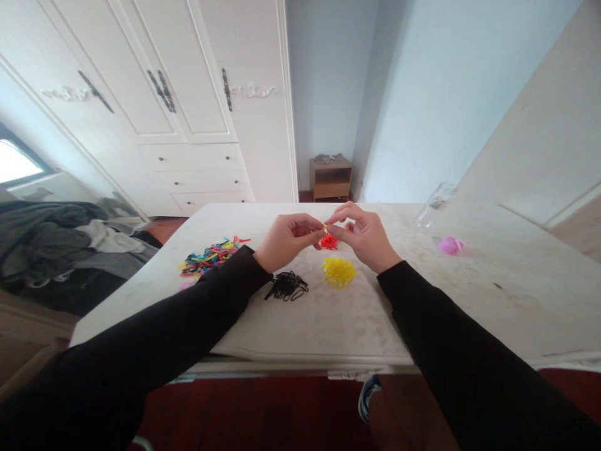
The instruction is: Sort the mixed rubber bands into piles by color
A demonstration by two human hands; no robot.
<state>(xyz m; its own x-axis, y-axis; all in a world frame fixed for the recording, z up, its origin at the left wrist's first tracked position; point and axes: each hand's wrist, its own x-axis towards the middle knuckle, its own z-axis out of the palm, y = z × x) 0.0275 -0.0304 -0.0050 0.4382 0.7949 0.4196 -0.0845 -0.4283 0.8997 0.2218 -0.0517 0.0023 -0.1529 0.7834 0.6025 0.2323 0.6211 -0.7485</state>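
My left hand and my right hand meet above the table, fingertips pinched together on a tiny yellow rubber band. Most of the band is hidden by the fingers. Just beneath them lies a small heap of red rubber bands, partly covered by my hands. Closer to me is a heap of yellow rubber bands. A loose pile of black rubber bands lies by my left sleeve. Further left, a mixed pile of coloured rubber bands is partly hidden behind my left forearm.
The white table has a worn, stained top. At its far right lies a clear glass jar on its side, with a crumpled pink item nearer me. Clothes are heaped to the left. A white wardrobe stands behind.
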